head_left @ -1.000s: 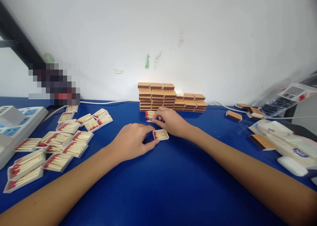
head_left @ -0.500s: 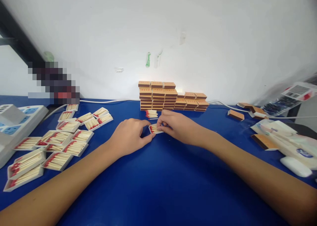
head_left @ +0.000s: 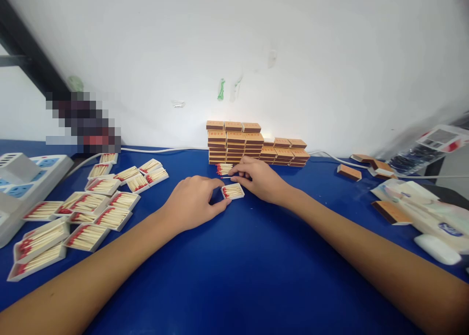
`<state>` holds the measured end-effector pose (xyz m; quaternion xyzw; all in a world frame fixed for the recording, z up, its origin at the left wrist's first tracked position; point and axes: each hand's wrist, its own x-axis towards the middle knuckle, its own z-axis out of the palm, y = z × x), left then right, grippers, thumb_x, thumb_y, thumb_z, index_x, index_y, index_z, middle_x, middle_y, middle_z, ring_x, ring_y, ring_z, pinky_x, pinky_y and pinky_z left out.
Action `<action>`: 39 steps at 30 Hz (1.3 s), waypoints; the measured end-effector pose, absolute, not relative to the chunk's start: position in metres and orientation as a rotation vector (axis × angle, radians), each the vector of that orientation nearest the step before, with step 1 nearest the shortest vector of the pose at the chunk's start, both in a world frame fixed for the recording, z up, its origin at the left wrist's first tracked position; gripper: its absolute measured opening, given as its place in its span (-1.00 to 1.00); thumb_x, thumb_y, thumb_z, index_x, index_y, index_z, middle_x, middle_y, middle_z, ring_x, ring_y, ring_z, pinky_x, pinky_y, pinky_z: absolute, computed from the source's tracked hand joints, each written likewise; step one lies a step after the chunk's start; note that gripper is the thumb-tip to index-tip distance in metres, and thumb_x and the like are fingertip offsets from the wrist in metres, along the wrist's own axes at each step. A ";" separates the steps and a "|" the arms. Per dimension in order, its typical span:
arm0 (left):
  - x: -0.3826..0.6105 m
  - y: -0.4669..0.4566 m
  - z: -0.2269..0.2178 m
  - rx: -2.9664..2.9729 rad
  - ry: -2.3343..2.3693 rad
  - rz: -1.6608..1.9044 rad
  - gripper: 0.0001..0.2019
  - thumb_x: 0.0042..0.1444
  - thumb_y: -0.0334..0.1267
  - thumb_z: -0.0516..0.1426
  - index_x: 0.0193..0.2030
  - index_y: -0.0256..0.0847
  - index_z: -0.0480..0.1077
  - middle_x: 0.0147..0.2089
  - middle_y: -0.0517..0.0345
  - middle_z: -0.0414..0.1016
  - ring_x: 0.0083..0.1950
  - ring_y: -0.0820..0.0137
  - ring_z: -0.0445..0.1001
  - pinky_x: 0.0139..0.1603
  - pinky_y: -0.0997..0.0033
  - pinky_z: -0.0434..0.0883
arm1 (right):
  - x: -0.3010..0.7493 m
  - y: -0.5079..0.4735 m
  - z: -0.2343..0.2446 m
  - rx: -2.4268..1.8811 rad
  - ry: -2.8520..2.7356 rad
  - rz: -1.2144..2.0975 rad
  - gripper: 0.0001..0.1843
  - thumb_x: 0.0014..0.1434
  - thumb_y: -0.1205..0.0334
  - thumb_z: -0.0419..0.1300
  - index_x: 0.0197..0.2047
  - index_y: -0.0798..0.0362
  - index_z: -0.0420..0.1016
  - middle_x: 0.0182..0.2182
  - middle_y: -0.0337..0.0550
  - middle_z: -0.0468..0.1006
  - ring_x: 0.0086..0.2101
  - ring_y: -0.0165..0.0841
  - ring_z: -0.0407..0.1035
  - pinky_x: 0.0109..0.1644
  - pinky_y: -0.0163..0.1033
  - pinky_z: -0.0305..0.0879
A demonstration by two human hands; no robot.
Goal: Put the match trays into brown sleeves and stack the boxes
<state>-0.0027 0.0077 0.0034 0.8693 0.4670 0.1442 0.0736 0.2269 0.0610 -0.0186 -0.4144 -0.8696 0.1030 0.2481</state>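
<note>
Thumb and forefinger of my left hand (head_left: pixel 194 203) grip the left end of a small white matchbox tray (head_left: pixel 233 191), which lies flat and holds red-tipped matches. My right hand (head_left: pixel 254 176) is just behind the tray, its fingertips pinched at the front of a loose pile of matches (head_left: pixel 223 169). One match seems to lie between those fingertips, partly hidden by them. Right behind the pile rises a stack of closed brown matchboxes (head_left: pixel 234 146).
Several match-filled trays (head_left: pixel 88 203) are spread on the left, some overlapping. Beyond them sits a white power strip (head_left: pixel 47 178). At right are a few brown matchboxes (head_left: pixel 349 172), a wipes packet (head_left: pixel 432 208) and a white case (head_left: pixel 437 248). A white cable (head_left: pixel 164 150) runs along the wall.
My right hand has left the tray and moved back to the loose matches, uncovering the tray's right end. My left hand keeps its grip on the tray.
</note>
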 end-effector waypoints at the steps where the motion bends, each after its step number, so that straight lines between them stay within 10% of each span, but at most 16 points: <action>1: -0.003 0.008 0.003 2.611 1.402 0.436 -0.67 0.30 0.03 0.19 0.03 -0.09 0.63 -0.45 0.18 0.55 -0.41 0.29 0.52 -0.40 0.35 0.19 | 0.227 0.061 -0.019 -1.130 -2.368 0.274 -0.87 0.35 0.35 0.30 -0.08 0.03 0.68 -0.31 -0.16 0.44 -0.27 -0.30 0.38 -0.19 -0.22 0.27; 30: -0.003 0.007 0.005 2.597 1.412 0.415 -0.65 0.30 0.02 0.18 0.06 -0.10 0.62 -0.44 0.18 0.55 -0.42 0.29 0.50 -0.41 0.34 0.18 | 0.226 0.063 -0.028 -1.097 -2.389 0.228 -0.72 0.44 0.34 0.18 0.11 0.00 0.65 -0.20 -0.09 0.49 -0.29 -0.31 0.39 -0.16 -0.20 0.28; 39: -0.003 0.008 0.005 2.604 1.401 0.430 -0.65 0.30 0.01 0.19 0.07 -0.09 0.62 -0.46 0.22 0.55 -0.42 0.31 0.50 -0.40 0.35 0.18 | 0.224 0.062 -0.025 -1.099 -2.328 0.333 -0.86 0.37 0.42 0.24 -0.11 0.05 0.62 -0.30 -0.20 0.41 -0.35 -0.37 0.34 -0.21 -0.26 0.24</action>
